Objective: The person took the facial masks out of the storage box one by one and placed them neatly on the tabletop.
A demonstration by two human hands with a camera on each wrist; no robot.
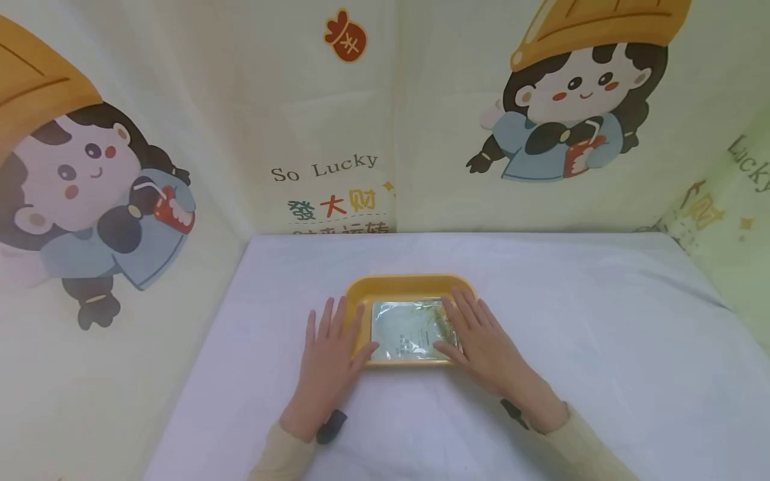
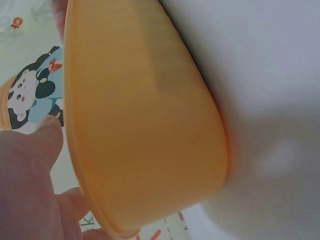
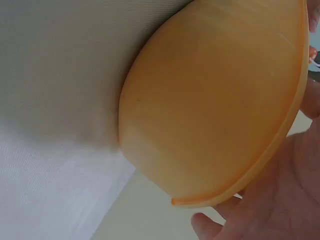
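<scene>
1. Nearest the camera, your pale sleeves come in from below, with dark pieces showing beside both wrists.
2. Your left hand has fingers extended and spread at the left end of the yellow tray; your right hand matches it at the right end. You cannot tell whether either presses.
3. Only your head view shows the pale packet lying inside the tray, your right thumb over its edge.
4. Your wrist views alone reveal the tray's outer walls, above white cloth.
5. Beyond stands a cartoon-printed backdrop.
</scene>
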